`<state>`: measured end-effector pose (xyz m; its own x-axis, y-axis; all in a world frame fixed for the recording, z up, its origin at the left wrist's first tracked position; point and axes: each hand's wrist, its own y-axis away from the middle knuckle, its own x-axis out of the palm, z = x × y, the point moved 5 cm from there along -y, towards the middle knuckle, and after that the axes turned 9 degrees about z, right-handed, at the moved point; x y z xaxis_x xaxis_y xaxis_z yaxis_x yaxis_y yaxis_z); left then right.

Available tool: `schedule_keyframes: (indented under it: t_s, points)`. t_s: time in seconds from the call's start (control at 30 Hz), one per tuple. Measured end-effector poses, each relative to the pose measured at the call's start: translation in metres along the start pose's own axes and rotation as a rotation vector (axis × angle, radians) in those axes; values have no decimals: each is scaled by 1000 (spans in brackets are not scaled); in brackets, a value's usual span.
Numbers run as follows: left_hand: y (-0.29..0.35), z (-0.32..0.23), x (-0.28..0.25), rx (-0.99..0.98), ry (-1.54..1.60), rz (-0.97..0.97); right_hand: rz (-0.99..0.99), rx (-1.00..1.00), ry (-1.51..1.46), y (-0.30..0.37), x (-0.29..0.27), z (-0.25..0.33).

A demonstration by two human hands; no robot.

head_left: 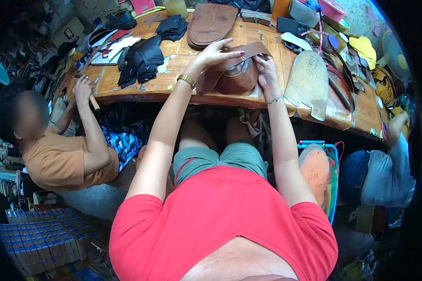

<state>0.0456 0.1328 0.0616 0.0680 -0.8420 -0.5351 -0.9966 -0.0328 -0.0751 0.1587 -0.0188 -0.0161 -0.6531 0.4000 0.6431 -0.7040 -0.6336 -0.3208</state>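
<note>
A brown leather piece (pixel 237 83), curved and folded, stands at the front edge of the wooden table, with a rounded opening in its middle. Its right side is pinched between the fingers and thumb of my right hand (pixel 267 74). Over its upper left part, my left hand (pixel 215 57) is spread with fingers stretched out; whether the fingertips touch the leather is hard to tell. A gold watch (pixel 186 81) is on my left wrist. Just behind lies a stack of rounded brown leather pieces (pixel 212 24).
Black leather pieces (pixel 143 61) lie left on the wooden table (pixel 109 83). A pale sole-shaped template (pixel 309 82) and a dark-handled tool (pixel 341 92) are at right. A co-worker (pixel 70 157) sits left, holding a wooden-handled tool. A blue-framed basket (pixel 333 187) stands by my right side.
</note>
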Motion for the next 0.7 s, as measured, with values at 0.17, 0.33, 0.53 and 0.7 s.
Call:
schedule_keyframes:
  t_s: [0.17,0.33,0.53,0.7]
  points:
    - [-33,18,1,-54,55,93,-54,-87,-67,0,-2,5]
    - [-39,31,-8,-170,195,232,-77,-114,-85,-2,-14,5]
    - [-28,31,-19,-88,544,343,-95,-89,-19,2,-2,7]
    - [-17,6,-13,-85,458,368,-110,-89,38,-4,-16,4]
